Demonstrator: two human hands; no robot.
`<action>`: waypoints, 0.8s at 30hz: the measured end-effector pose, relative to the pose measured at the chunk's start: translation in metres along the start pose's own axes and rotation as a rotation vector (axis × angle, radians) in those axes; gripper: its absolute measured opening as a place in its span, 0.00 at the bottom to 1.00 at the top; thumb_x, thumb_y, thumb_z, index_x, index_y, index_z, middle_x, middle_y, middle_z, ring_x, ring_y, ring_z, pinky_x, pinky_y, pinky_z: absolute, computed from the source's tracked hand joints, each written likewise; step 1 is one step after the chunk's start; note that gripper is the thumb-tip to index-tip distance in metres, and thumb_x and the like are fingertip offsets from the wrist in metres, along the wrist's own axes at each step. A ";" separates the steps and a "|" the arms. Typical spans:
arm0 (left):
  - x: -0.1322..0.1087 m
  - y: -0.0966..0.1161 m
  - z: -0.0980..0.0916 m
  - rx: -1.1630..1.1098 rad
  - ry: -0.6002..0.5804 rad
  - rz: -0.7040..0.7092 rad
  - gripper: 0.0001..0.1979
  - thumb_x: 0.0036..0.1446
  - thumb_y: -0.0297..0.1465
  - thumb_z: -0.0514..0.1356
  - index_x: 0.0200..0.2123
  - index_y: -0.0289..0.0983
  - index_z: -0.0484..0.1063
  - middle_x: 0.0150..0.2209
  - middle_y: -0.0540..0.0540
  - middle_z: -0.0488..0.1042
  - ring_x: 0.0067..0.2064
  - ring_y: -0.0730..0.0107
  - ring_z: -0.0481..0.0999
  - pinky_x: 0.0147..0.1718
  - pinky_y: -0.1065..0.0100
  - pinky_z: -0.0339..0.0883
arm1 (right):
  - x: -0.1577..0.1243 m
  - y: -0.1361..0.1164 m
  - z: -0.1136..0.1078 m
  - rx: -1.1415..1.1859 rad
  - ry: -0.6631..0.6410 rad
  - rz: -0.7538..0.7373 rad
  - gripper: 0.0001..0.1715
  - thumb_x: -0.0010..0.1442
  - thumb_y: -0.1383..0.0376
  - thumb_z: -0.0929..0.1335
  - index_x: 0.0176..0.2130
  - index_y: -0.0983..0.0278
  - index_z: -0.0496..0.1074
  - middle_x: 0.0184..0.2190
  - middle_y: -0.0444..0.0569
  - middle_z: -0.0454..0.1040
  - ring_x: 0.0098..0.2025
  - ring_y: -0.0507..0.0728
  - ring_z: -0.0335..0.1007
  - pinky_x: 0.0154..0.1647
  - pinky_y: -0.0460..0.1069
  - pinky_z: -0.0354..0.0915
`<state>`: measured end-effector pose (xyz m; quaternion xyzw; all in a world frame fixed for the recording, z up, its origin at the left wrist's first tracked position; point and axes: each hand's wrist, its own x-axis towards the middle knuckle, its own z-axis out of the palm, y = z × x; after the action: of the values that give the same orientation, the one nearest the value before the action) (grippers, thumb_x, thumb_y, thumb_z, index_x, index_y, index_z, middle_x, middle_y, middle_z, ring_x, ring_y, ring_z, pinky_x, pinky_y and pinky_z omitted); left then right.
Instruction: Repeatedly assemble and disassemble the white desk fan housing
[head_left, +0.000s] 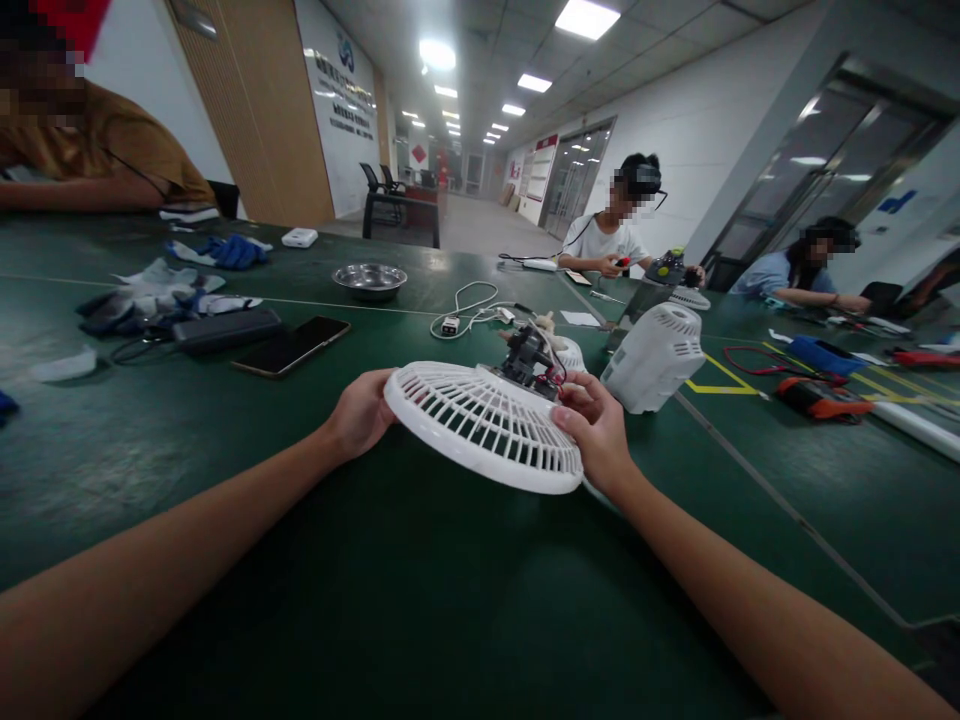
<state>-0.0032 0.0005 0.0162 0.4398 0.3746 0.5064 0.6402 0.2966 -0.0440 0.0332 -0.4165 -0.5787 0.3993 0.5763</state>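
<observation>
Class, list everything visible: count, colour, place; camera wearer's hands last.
Round slatted plastic fan grille: one, white, centre
Wired motor assembly: one, dark, on grille
Vented boxy plastic housing: one, white, right
Thin looped cable: at least one, white, behind grille
Shallow round metal bowl: one, silver, rear left
Flat rectangular phone: one, black, left
Oblong case: one, dark, beside phone
Crumpled fabric gloves: count unclear, blue and grey, left
Boxy meter: at least one, orange-black, right
People: at least three, brown, white, blue tops, across table
Table: one, green, below
Left fingers: one set, bare, grille's left rim
Right fingers: one set, bare, grille's right side
</observation>
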 end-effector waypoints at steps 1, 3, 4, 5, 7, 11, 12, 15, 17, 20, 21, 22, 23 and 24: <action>-0.001 0.003 0.001 -0.040 -0.004 -0.054 0.18 0.65 0.41 0.55 0.38 0.33 0.78 0.35 0.40 0.81 0.39 0.58 0.80 0.37 0.62 0.75 | 0.000 0.002 0.000 -0.038 -0.011 -0.028 0.32 0.46 0.54 0.79 0.47 0.58 0.69 0.36 0.44 0.74 0.34 0.54 0.70 0.36 0.50 0.67; -0.002 0.007 0.003 -0.072 -0.049 -0.129 0.23 0.67 0.45 0.53 0.36 0.32 0.78 0.33 0.40 0.81 0.37 0.59 0.81 0.37 0.63 0.76 | 0.000 0.007 -0.001 -0.128 -0.041 -0.081 0.33 0.47 0.54 0.79 0.48 0.57 0.67 0.38 0.44 0.74 0.34 0.54 0.69 0.36 0.50 0.67; -0.001 0.008 0.003 -0.068 -0.071 -0.151 0.22 0.67 0.43 0.54 0.36 0.32 0.78 0.32 0.40 0.81 0.35 0.61 0.81 0.36 0.64 0.76 | 0.000 0.010 -0.002 -0.177 -0.057 -0.105 0.34 0.48 0.54 0.79 0.49 0.57 0.67 0.39 0.45 0.74 0.35 0.54 0.69 0.36 0.50 0.67; 0.000 0.007 0.002 -0.056 -0.083 -0.165 0.18 0.67 0.40 0.56 0.36 0.31 0.79 0.32 0.41 0.81 0.34 0.64 0.80 0.37 0.65 0.75 | 0.001 0.012 -0.002 -0.229 -0.073 -0.125 0.35 0.48 0.54 0.80 0.50 0.57 0.66 0.39 0.45 0.74 0.36 0.55 0.69 0.36 0.51 0.66; 0.003 0.005 0.001 -0.020 -0.077 -0.189 0.11 0.65 0.31 0.60 0.39 0.31 0.80 0.34 0.41 0.82 0.34 0.66 0.81 0.38 0.67 0.76 | 0.001 0.015 -0.003 -0.341 -0.102 -0.166 0.37 0.47 0.54 0.80 0.52 0.56 0.65 0.40 0.46 0.74 0.37 0.56 0.69 0.36 0.51 0.67; 0.008 0.000 -0.001 0.081 -0.036 -0.232 0.09 0.62 0.29 0.64 0.42 0.30 0.80 0.37 0.39 0.82 0.33 0.67 0.81 0.34 0.68 0.76 | 0.001 0.012 -0.001 -0.554 -0.222 -0.232 0.42 0.46 0.53 0.81 0.55 0.56 0.64 0.40 0.47 0.73 0.36 0.57 0.69 0.38 0.54 0.68; 0.009 0.000 0.000 0.108 -0.028 -0.231 0.09 0.61 0.31 0.65 0.42 0.31 0.80 0.35 0.40 0.82 0.31 0.69 0.80 0.31 0.69 0.75 | 0.001 0.010 -0.002 -0.591 -0.255 -0.249 0.43 0.47 0.53 0.80 0.56 0.56 0.64 0.41 0.47 0.73 0.36 0.57 0.69 0.39 0.55 0.69; 0.009 -0.001 0.001 0.143 -0.003 -0.211 0.09 0.59 0.32 0.67 0.39 0.32 0.79 0.30 0.44 0.80 0.27 0.72 0.77 0.27 0.72 0.71 | 0.007 0.002 -0.010 -0.645 -0.171 -0.341 0.34 0.54 0.54 0.76 0.56 0.56 0.65 0.41 0.48 0.73 0.38 0.58 0.71 0.43 0.57 0.70; 0.008 0.000 0.002 0.145 0.010 -0.205 0.08 0.59 0.32 0.68 0.38 0.32 0.79 0.29 0.45 0.79 0.27 0.73 0.77 0.26 0.72 0.70 | 0.016 -0.005 -0.026 -0.693 0.095 -0.441 0.27 0.58 0.56 0.73 0.54 0.58 0.67 0.41 0.48 0.72 0.40 0.59 0.71 0.44 0.57 0.70; 0.007 0.000 0.002 0.149 -0.003 -0.208 0.09 0.59 0.32 0.67 0.40 0.32 0.79 0.31 0.45 0.80 0.27 0.73 0.77 0.27 0.72 0.71 | 0.035 -0.013 -0.065 -0.885 0.562 -0.548 0.30 0.52 0.57 0.75 0.52 0.61 0.67 0.48 0.53 0.69 0.48 0.64 0.69 0.47 0.61 0.69; 0.007 0.000 0.001 0.150 -0.009 -0.208 0.09 0.60 0.32 0.67 0.40 0.32 0.79 0.31 0.45 0.80 0.28 0.73 0.77 0.27 0.72 0.71 | 0.041 -0.013 -0.080 -0.939 0.678 -0.553 0.35 0.50 0.58 0.75 0.54 0.61 0.66 0.52 0.55 0.67 0.51 0.66 0.67 0.50 0.62 0.68; 0.007 -0.001 0.000 0.152 -0.013 -0.208 0.09 0.60 0.33 0.66 0.41 0.33 0.79 0.32 0.45 0.80 0.28 0.73 0.78 0.28 0.72 0.71 | 0.047 -0.011 -0.095 -0.969 0.778 -0.545 0.39 0.47 0.59 0.76 0.56 0.61 0.64 0.55 0.57 0.66 0.55 0.68 0.64 0.53 0.64 0.66; 0.008 -0.002 -0.001 0.154 -0.016 -0.206 0.09 0.61 0.33 0.66 0.41 0.33 0.79 0.33 0.45 0.80 0.29 0.73 0.78 0.28 0.72 0.71 | 0.052 -0.007 -0.109 -0.978 0.848 -0.508 0.43 0.45 0.59 0.76 0.58 0.62 0.62 0.56 0.58 0.65 0.57 0.69 0.61 0.56 0.66 0.64; 0.008 -0.003 -0.002 0.156 -0.019 -0.204 0.09 0.62 0.33 0.65 0.41 0.33 0.79 0.33 0.44 0.81 0.30 0.73 0.78 0.29 0.72 0.71 | 0.057 -0.001 -0.122 -0.965 0.904 -0.454 0.47 0.44 0.60 0.77 0.59 0.62 0.60 0.57 0.59 0.64 0.57 0.69 0.61 0.58 0.67 0.62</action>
<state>-0.0021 0.0084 0.0124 0.4526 0.4494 0.4036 0.6560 0.4193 0.0073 0.0556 -0.6199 -0.4677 -0.2450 0.5804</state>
